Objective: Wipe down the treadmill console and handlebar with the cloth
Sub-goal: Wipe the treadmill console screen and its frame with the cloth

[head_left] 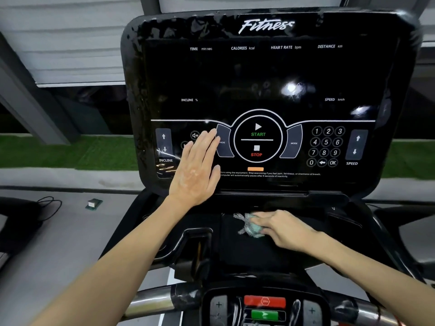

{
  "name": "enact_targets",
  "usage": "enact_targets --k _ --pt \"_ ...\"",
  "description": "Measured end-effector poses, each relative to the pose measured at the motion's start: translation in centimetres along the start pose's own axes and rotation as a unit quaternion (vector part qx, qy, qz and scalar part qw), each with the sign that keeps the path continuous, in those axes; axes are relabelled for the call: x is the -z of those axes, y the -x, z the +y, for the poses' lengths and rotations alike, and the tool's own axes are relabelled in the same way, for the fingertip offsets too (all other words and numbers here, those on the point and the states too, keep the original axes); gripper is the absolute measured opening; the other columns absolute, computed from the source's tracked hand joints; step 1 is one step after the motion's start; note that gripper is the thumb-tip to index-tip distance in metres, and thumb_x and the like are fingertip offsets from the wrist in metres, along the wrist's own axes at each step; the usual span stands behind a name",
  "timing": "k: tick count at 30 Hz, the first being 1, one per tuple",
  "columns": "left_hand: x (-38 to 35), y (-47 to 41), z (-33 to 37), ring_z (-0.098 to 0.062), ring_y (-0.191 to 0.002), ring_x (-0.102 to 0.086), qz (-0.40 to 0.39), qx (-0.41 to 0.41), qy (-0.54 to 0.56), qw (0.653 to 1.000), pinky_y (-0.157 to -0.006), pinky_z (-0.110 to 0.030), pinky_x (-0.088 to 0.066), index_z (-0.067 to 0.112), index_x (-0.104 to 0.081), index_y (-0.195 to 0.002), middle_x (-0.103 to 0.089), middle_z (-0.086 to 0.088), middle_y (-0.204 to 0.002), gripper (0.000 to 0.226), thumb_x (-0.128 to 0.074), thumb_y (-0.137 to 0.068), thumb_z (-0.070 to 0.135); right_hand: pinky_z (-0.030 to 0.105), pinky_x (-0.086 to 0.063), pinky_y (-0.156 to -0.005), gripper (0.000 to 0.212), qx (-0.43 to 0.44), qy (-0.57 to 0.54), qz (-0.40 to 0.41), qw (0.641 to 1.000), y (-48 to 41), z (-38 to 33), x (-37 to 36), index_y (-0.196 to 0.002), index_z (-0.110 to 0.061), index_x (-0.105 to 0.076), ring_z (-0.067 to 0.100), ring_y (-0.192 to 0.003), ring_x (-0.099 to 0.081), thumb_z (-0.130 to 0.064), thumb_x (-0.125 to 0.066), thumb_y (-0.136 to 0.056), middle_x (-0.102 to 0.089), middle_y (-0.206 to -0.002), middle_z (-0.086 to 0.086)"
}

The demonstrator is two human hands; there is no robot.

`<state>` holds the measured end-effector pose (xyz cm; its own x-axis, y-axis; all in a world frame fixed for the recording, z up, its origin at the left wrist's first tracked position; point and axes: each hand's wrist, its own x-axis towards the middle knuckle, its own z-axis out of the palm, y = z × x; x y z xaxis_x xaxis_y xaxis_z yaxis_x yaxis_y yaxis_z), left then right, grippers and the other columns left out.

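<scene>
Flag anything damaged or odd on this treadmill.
The console bezel looks wrinkled and flaky along its left and top edges, like peeling film. Pale scratch marks sit below the INCLINE label.

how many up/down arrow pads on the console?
2. INCLINE pad at the console's left edge, just left of the left hand; SPEED pad at its right edge. The hand may hide other keys.

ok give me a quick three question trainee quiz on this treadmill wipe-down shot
1. True or false: the left hand lies flat on the glossy black treadmill console.
2. Which hand grips the crumpled pale green cloth? A left hand, B right hand.
3. Fill in: the green word on the console's round centre button reads ___.
Key: 1 true; 2 B; 3 START.
</scene>
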<state>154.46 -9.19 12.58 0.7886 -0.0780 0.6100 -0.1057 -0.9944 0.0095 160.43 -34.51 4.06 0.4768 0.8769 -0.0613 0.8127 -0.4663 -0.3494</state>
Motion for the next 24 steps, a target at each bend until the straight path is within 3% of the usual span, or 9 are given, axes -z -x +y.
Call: enact_targets --k 2,6,8,11,14,17,19,24 --pt "0.0 0.0 -0.1 -0.026 -0.147 -0.023 -0.003 0.0 -0.002 1.0 -0.118 -0.045 -0.024 -0.001 -0.035 -0.146 -0.027 -0.013 -0.158 0.059 -0.051 -0.093 0.019 0.035 -0.042 -0.105 0.038 0.016 0.002 -0.01 1.0 -1.6 -1.4 -0.1 -0.135 -0.018 -0.055 0.023 -0.128 -0.051 -0.021 -0.05 -0.098 -0.046 -0.148 0.0" --pt "0.0 0.1 -0.3 -0.025 -0.147 -0.022 -0.004 -0.002 0.0 1.0 -0.118 -0.044 -0.024 -0.001 -0.035 -0.146 -0.026 -0.012 -0.158 0.058 -0.048 -0.094 0.02 0.029 -0.034 -0.112 0.039 0.031 -0.055 -0.011 0.998 -3.0 -4.3 -0.2 -0.133 -0.017 -0.058 0.015 -0.135 -0.044 -0.016 -0.057 -0.094 -0.051 -0.143 0.003" --pt "0.1 0.1 -0.3 -0.026 -0.146 -0.023 -0.003 -0.003 0.003 1.0 -0.117 -0.045 -0.025 -0.001 -0.035 -0.146 -0.027 -0.013 -0.158 0.057 -0.046 -0.094 0.019 0.028 -0.034 -0.112 0.038 0.063 -0.071 -0.053 0.994 -2.6 -5.3 -0.3 -0.127 -0.017 -0.064 0.011 -0.133 -0.045 -0.01 -0.062 -0.09 -0.057 -0.137 0.0" --pt "0.1 0.1 -0.3 -0.027 -0.146 -0.025 0.001 -0.006 0.005 1.0 -0.116 -0.045 -0.027 -0.001 -0.035 -0.146 -0.028 -0.013 -0.157 0.057 -0.045 -0.094 0.02 0.012 -0.024 -0.112 0.039 0.057 -0.122 -0.127 0.983 -1.6 -5.7 -0.6 -0.125 -0.018 -0.065 -0.003 -0.132 -0.04 -0.007 -0.067 -0.087 -0.055 -0.138 -0.003" --pt "0.1 0.1 -0.4 -0.026 -0.146 -0.026 0.002 -0.009 0.005 1.0 -0.116 -0.044 -0.027 -0.001 -0.035 -0.146 -0.027 -0.013 -0.157 0.056 -0.044 -0.095 0.02 -0.003 -0.016 -0.102 0.039 0.026 -0.125 -0.09 0.988 -2.7 -5.6 -0.3 -0.125 -0.012 -0.065 -0.008 -0.127 -0.037 -0.002 -0.064 -0.087 -0.057 -0.137 0.001" --pt "0.0 0.1 -0.4 -0.026 -0.146 -0.026 0.0 -0.011 0.006 1.0 -0.116 -0.044 -0.028 0.0 -0.034 -0.147 -0.027 -0.013 -0.158 0.056 -0.042 -0.096 0.021 0.016 -0.028 -0.113 0.038 -0.005 -0.1 0.014 0.995 -4.0 -5.2 -0.5 -0.13 -0.015 -0.062 0.001 -0.133 -0.041 -0.01 -0.06 -0.092 -0.057 -0.137 -0.002" --pt "-0.1 0.1 -0.4 -0.026 -0.146 -0.025 0.001 -0.011 0.005 1.0 -0.115 -0.044 -0.028 0.0 -0.034 -0.147 -0.027 -0.013 -0.158 0.056 -0.043 -0.096 0.021 0.024 -0.033 -0.112 0.036 -0.021 -0.11 0.035 0.993 -3.7 -5.2 -1.3 -0.128 -0.016 -0.063 0.004 -0.132 -0.044 -0.014 -0.062 -0.092 -0.059 -0.135 -0.002" --pt "-0.2 0.1 -0.5 -0.026 -0.146 -0.025 0.0 -0.011 0.006 1.0 -0.115 -0.044 -0.029 0.0 -0.032 -0.148 -0.026 -0.013 -0.158 0.057 -0.045 -0.097 0.023 0.01 -0.029 -0.108 0.035 -0.007 -0.183 -0.104 0.977 -1.2 -6.1 -1.3 -0.121 -0.012 -0.067 -0.003 -0.129 -0.043 -0.003 -0.068 -0.087 -0.059 -0.133 -0.002"
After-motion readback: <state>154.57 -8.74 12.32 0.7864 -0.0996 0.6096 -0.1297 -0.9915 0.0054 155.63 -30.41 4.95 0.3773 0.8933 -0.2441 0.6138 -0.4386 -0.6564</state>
